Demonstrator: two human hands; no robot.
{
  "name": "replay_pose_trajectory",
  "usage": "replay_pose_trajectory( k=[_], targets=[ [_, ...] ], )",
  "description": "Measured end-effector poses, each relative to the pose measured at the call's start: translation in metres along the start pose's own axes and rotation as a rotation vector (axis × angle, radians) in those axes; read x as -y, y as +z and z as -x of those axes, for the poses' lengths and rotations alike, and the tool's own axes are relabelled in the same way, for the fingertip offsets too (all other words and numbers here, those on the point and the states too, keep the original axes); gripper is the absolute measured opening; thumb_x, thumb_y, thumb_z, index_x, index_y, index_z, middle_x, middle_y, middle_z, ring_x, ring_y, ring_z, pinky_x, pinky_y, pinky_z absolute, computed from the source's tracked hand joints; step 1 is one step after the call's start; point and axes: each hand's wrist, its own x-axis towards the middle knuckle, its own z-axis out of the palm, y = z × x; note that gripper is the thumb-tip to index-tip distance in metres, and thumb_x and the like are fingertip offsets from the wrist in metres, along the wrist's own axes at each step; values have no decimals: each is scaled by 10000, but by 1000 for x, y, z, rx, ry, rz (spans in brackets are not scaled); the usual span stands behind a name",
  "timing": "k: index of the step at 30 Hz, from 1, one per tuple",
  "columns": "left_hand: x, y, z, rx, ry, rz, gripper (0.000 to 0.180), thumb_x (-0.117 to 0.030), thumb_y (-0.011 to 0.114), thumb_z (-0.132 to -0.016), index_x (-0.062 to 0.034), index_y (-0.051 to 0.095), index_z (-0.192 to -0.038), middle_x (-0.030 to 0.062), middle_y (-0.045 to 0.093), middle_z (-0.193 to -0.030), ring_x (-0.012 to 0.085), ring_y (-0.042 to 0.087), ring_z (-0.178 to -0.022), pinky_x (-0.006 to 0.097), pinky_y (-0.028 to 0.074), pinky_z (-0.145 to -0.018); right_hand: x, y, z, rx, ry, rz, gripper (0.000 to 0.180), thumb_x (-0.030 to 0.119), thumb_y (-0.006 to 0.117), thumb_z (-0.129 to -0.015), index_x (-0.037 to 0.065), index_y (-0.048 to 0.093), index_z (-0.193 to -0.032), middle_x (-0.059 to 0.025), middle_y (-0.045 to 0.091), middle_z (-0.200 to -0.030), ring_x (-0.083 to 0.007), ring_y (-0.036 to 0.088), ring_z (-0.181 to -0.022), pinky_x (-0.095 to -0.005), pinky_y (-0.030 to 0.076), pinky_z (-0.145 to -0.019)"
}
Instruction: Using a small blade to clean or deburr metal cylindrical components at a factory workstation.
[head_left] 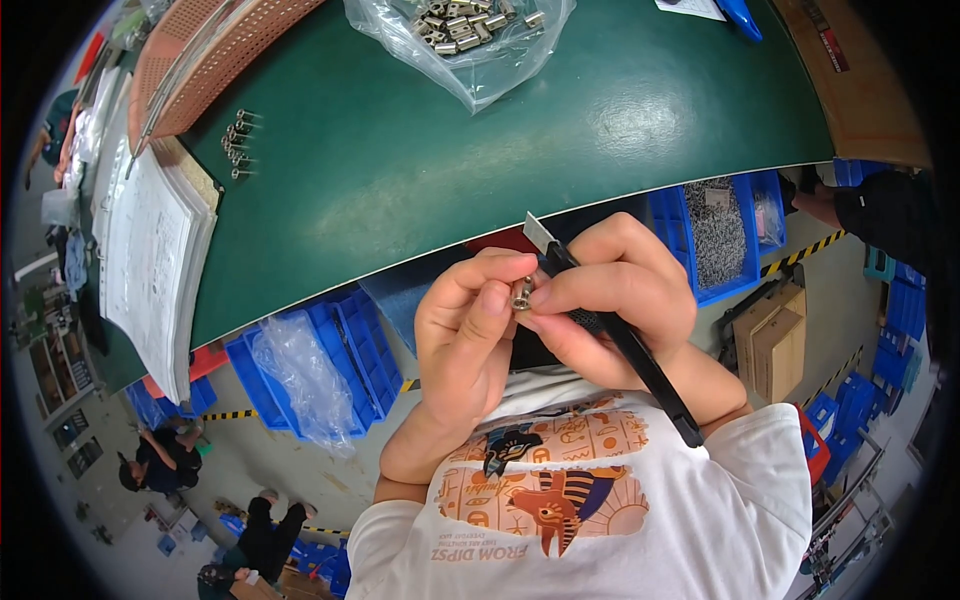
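Observation:
A small shiny metal cylindrical fitting (522,294) is held just off the near edge of the green table, in front of my chest. My left hand (465,325) pinches it between thumb and fingertips. From the other side, the fingertips of my right hand (640,290) also touch the fitting. My right hand grips a black utility knife (640,362) as well, lying slantwise across the fingers. Its bare blade (539,233) points up and away, toward the table edge. Part of the fitting is hidden by my fingertips.
On the green table (420,190) lie a clear plastic bag (480,80) of metal fittings and several small metal pieces (238,145). Papers (160,250) and a pink perforated rack (205,65) stand left. Blue bins (325,365) sit below the table edge; another (718,235) holds small parts.

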Motion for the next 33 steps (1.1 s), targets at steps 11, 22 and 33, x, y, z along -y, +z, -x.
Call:
replay_pose_trajectory(
  k=[11, 22, 33],
  targets=[
    [-10, -7, -4, -38, 497, -602, 328, 86, 675, -718, 37, 560, -1021, 135, 578, -951, 171, 586, -835, 270, 472, -761, -7, 1, 3, 107, -5, -1, 185, 43, 707, -678, 20, 634, -847, -84, 527, -715, -172, 489, -588, -266, 374, -491],
    [-12, -2, -11, -106, 617, -762, 274, 85, 692, -684, 12, 576, -922, 121, 608, -882, 194, 603, -781, 268, 479, -691, -10, 5, -6, 88, -21, 36, 210, 30, 729, -616, 48, 661, -813, -75, 544, -706, -189, 537, -560, -282, 413, -479],
    [-83, -88, -57, -633, 876, -1596, 78, -11, 681, -699, -31, 620, -743, 98, 629, -789, 258, 607, -711, 327, 471, -658, -21, -10, -9, 82, -42, 266, 225, -37, 705, -635, 35, 644, -839, -88, 537, -718, -197, 522, -589, -275, 407, -512]
  ],
)
